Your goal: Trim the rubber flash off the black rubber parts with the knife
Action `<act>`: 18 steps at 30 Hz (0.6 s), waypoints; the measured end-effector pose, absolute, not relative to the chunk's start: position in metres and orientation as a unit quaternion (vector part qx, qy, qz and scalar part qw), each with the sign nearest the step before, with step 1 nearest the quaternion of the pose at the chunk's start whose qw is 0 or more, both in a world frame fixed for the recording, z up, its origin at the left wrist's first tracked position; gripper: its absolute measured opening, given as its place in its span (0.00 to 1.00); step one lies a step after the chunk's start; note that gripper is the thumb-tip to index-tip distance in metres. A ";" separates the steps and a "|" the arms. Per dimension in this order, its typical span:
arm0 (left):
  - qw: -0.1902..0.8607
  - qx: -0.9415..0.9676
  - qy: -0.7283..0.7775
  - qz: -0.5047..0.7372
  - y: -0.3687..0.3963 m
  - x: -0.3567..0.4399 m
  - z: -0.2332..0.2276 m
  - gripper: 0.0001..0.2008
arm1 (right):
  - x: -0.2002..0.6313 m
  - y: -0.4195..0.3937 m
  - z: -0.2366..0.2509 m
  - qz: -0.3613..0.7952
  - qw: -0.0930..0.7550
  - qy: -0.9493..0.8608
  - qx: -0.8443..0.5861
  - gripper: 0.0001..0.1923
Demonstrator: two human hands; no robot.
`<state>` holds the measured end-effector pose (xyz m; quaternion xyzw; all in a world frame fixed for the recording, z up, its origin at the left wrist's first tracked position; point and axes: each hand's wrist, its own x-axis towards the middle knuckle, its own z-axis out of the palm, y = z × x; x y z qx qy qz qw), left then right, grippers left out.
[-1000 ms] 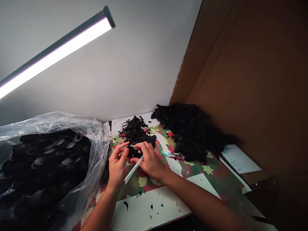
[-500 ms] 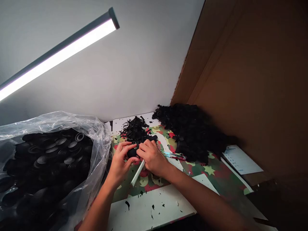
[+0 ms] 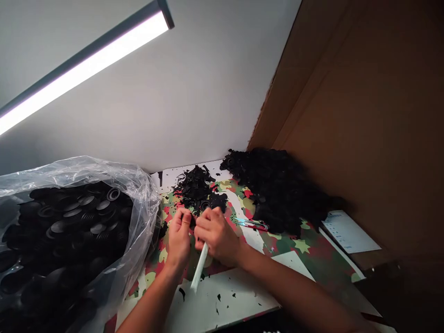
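Note:
My left hand [image 3: 179,239] is closed around a small black rubber part [image 3: 193,221], which is mostly hidden between the two hands. My right hand [image 3: 215,236] grips a thin white-handled tool [image 3: 200,267]; its handle points down toward me and its tip is hidden at the black part. Both hands sit close together over a camouflage-patterned mat [image 3: 305,249]. A small heap of black trimmings [image 3: 196,187] lies just beyond my fingers.
A clear plastic bag [image 3: 137,217] full of black round rubber parts [image 3: 69,226] fills the left. A large pile of black parts [image 3: 277,192] lies against a brown cardboard wall [image 3: 364,115] on the right. Small scissors [image 3: 250,224], a paper sheet [image 3: 348,231], and a lit tube lamp [image 3: 86,64] overhead.
My hands have closed tighter around the black part and drawn a little nearer to me. The white handle has swung from slanting left to pointing almost straight down.

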<state>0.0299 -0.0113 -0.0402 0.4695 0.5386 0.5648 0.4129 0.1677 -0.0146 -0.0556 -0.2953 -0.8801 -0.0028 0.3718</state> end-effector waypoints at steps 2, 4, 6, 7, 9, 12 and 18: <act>0.444 0.404 0.496 0.628 -0.003 0.027 -0.036 0.25 | 0.163 -0.020 -0.061 -0.012 0.364 -0.897 -0.250 0.11; 0.478 0.381 0.440 0.658 0.003 0.021 -0.030 0.27 | 0.163 -0.021 -0.065 -0.010 0.348 -0.900 -0.263 0.10; 0.516 0.372 0.402 0.659 0.003 0.017 -0.026 0.30 | 0.169 -0.016 -0.065 0.014 0.334 -0.891 -0.308 0.09; 0.531 0.371 0.394 0.652 0.001 0.016 -0.025 0.31 | 0.173 -0.013 -0.064 0.038 0.333 -0.885 -0.324 0.10; 0.549 0.383 0.388 0.633 -0.005 0.016 -0.027 0.31 | 0.180 -0.008 -0.060 0.108 0.353 -0.864 -0.343 0.12; 0.537 0.435 0.397 0.604 -0.012 0.018 -0.029 0.28 | 0.185 -0.005 -0.051 0.221 0.425 -0.791 -0.380 0.15; 0.464 0.522 0.458 0.551 -0.018 0.022 -0.027 0.19 | 0.182 -0.007 -0.036 0.462 0.503 -0.614 -0.396 0.17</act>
